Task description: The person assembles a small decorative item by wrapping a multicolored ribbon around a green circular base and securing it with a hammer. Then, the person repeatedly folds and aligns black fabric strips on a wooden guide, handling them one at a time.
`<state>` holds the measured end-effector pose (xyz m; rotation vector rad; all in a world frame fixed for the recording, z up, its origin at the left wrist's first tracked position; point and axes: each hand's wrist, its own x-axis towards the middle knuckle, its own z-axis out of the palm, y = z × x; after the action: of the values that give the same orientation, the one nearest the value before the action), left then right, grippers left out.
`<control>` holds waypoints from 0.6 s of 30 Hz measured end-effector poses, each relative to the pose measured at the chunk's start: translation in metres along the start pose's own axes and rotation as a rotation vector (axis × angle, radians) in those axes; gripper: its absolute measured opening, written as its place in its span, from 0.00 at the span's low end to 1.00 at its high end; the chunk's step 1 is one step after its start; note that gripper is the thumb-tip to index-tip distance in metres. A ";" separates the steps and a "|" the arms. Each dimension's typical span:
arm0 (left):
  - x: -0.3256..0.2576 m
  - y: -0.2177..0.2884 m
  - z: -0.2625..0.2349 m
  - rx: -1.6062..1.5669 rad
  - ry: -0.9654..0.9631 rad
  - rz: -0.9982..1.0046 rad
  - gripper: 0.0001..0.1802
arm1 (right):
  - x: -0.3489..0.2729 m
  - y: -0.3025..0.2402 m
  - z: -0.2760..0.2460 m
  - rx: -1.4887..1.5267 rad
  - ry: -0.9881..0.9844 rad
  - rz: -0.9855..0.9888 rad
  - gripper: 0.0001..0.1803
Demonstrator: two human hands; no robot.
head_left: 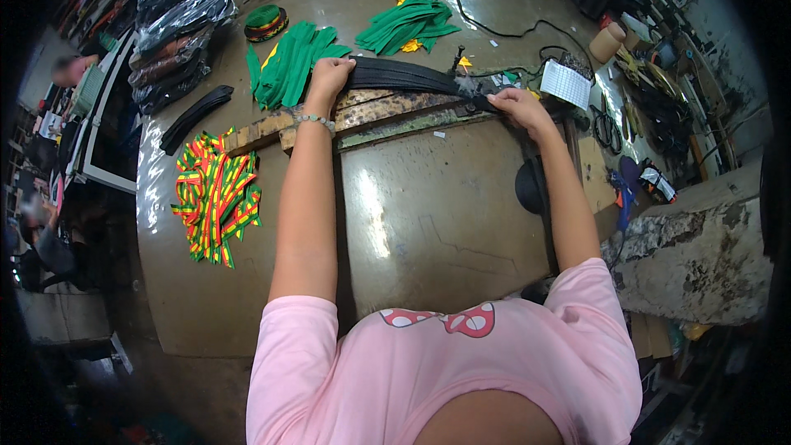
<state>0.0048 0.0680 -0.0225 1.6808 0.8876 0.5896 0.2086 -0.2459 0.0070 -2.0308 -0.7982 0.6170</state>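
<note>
A bundle of long black strips (404, 74) stretches across the far middle of the table, above a worn wooden bar (362, 115). My left hand (331, 76) is closed on the left end of this bundle. At its right end, beside a small upright metal fitting (458, 58), my right hand (521, 107) pinches the dark strip ends. Some grey fluff (468, 84) shows near that end. A green metal edge (412, 130) runs along the near side of the bar.
Green strips lie in a left pile (297, 62) and a right pile (408, 23). Nearer are patterned red, yellow and green strips (216, 198) and a black bundle (196, 118). Scissors (607, 128), a paper sheet (566, 85) and a thread cone (607, 42) sit right. A cable (486, 29) crosses behind.
</note>
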 end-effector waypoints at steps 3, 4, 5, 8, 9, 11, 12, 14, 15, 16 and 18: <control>-0.005 0.000 -0.005 -0.096 -0.014 0.056 0.18 | -0.005 -0.028 -0.011 -0.107 0.248 -0.157 0.17; -0.008 0.000 -0.007 -0.090 -0.007 0.072 0.18 | -0.004 -0.045 -0.013 -0.116 0.278 -0.242 0.16; -0.011 0.000 -0.011 -0.071 -0.008 0.075 0.18 | 0.001 -0.065 -0.008 -0.067 0.265 -0.358 0.16; -0.017 0.002 -0.016 -0.006 -0.019 0.099 0.17 | 0.017 -0.116 0.037 -0.011 0.145 -0.565 0.16; -0.017 0.002 -0.016 0.016 -0.012 0.113 0.16 | 0.028 -0.130 0.065 -0.079 0.164 -0.567 0.16; -0.016 0.002 -0.015 0.031 0.000 0.091 0.16 | 0.046 -0.146 0.118 -0.188 0.192 -0.589 0.15; -0.014 0.003 -0.014 0.035 0.001 0.074 0.16 | 0.054 -0.147 0.136 -0.271 0.216 -0.498 0.14; -0.010 0.002 -0.014 -0.063 -0.037 0.023 0.14 | 0.066 -0.138 0.157 -0.354 0.162 -0.438 0.14; -0.007 0.002 -0.014 -0.112 -0.063 -0.009 0.14 | 0.071 -0.133 0.164 -0.406 0.127 -0.369 0.14; -0.005 0.002 -0.014 -0.163 -0.072 -0.042 0.13 | 0.075 -0.129 0.170 -0.399 0.144 -0.395 0.14; -0.003 0.000 -0.010 -0.049 -0.112 0.001 0.14 | 0.078 -0.125 0.175 -0.402 0.185 -0.393 0.15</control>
<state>-0.0048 0.0716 -0.0193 1.6536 0.7859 0.5088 0.1057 -0.0420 0.0116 -2.1561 -1.2410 0.0436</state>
